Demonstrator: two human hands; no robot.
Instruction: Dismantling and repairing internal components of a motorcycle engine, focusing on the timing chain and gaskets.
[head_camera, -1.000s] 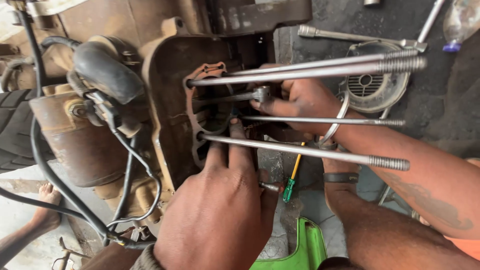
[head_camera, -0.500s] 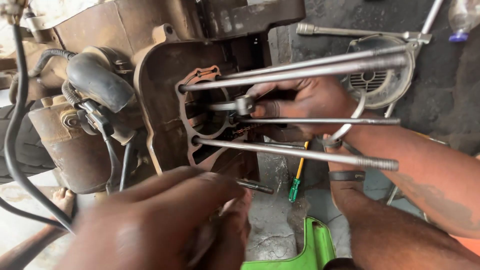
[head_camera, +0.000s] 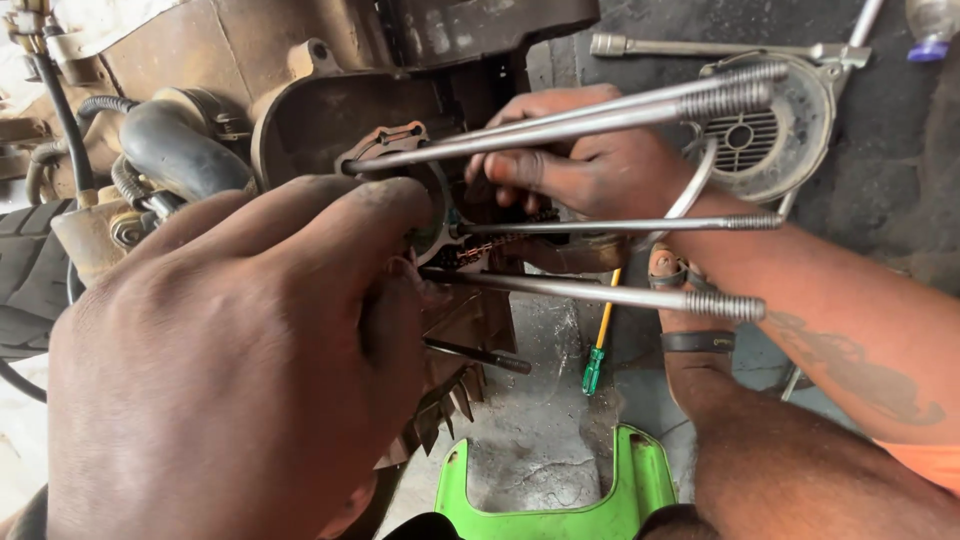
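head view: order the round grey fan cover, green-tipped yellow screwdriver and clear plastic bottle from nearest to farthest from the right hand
1. Round grey fan cover, just right of the right hand.
2. Green-tipped yellow screwdriver, on the floor below it.
3. Clear plastic bottle, top right corner.

Left hand pulls back from the engine

The left hand (head_camera: 240, 370) has risen from the lower stud (head_camera: 590, 293) toward the camera, filling 8 o'clock.

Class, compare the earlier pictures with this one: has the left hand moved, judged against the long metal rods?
Yes. The left hand has pulled back from the rods towards the camera and the lower left; it now fills the foreground.
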